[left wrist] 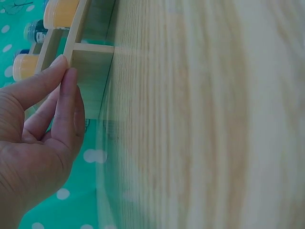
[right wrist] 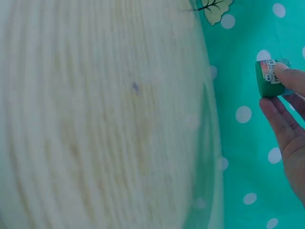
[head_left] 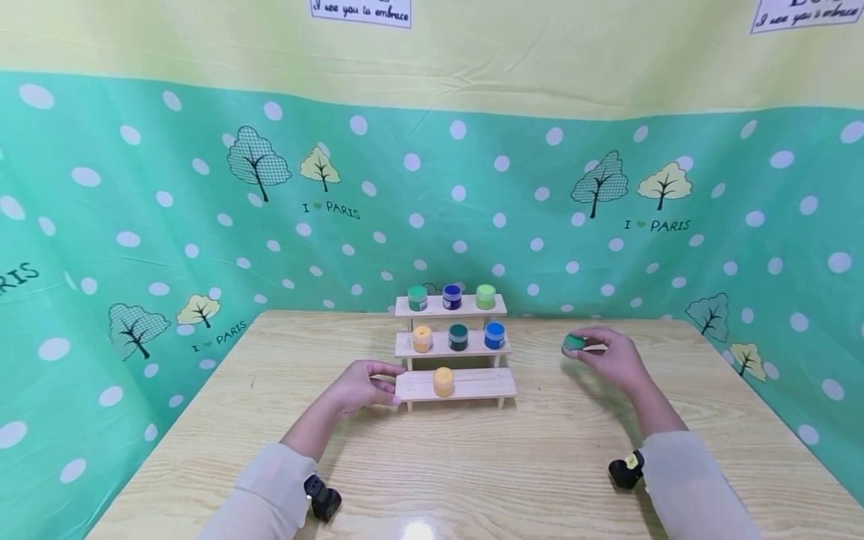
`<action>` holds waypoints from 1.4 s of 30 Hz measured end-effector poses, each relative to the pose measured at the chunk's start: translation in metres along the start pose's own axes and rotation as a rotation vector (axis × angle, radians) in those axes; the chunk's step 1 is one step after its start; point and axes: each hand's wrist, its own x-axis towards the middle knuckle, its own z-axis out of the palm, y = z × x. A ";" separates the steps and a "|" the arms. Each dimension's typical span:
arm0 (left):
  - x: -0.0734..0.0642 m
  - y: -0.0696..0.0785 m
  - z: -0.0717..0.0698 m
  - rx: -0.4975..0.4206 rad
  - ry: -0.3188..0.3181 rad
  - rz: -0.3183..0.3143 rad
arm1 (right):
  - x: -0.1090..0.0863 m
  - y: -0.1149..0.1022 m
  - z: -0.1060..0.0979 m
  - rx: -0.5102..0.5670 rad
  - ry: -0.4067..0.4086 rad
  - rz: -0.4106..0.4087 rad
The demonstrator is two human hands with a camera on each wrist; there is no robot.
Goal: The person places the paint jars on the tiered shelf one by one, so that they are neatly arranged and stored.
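Observation:
A small three-tier wooden display rack (head_left: 486,384) stands on the table with little paint jars on its steps. My left hand (head_left: 364,388) pinches the left end of its lowest step between thumb and fingertips; the left wrist view shows this hand (left wrist: 47,119) at the step's corner. Away to the right of the rack, my right hand (head_left: 617,361) holds a green paint jar (head_left: 573,343) by its side. In the right wrist view, a printed label shows on this jar (right wrist: 268,78), partly covered by the thumb. An orange jar (head_left: 443,382) sits on the lowest step.
The middle step carries a yellow-orange jar (head_left: 422,339), a dark green jar (head_left: 458,337) and a blue jar (head_left: 495,336). On top are a green jar (head_left: 417,298), a dark blue jar (head_left: 452,297) and a light green jar (head_left: 485,297). A patterned curtain (head_left: 459,217) hangs behind the wooden table (head_left: 459,472).

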 end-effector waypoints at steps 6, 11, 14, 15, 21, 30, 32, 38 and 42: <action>0.000 0.000 0.001 0.000 0.003 0.002 | -0.004 -0.011 0.000 0.006 -0.006 -0.065; 0.000 0.000 0.001 0.005 0.013 0.004 | -0.007 -0.021 0.001 0.009 -0.008 -0.115; 0.000 0.000 0.001 0.008 0.013 0.008 | -0.008 -0.025 0.002 0.027 -0.010 -0.129; -0.001 0.000 0.001 0.008 0.012 0.008 | -0.009 -0.026 0.002 0.032 -0.012 -0.132; 0.000 -0.001 0.001 0.010 0.009 0.004 | -0.014 -0.035 0.007 0.047 -0.013 -0.162; 0.000 -0.001 0.001 0.012 0.007 0.003 | -0.022 -0.046 0.013 0.063 -0.031 -0.212; 0.000 -0.002 0.001 0.011 0.004 0.002 | -0.023 -0.048 0.014 0.065 -0.039 -0.218; 0.000 -0.002 0.001 0.002 -0.004 0.007 | -0.026 -0.056 0.019 0.073 -0.074 -0.235; 0.001 -0.002 0.000 -0.001 -0.007 0.012 | -0.027 -0.061 0.023 0.081 -0.095 -0.264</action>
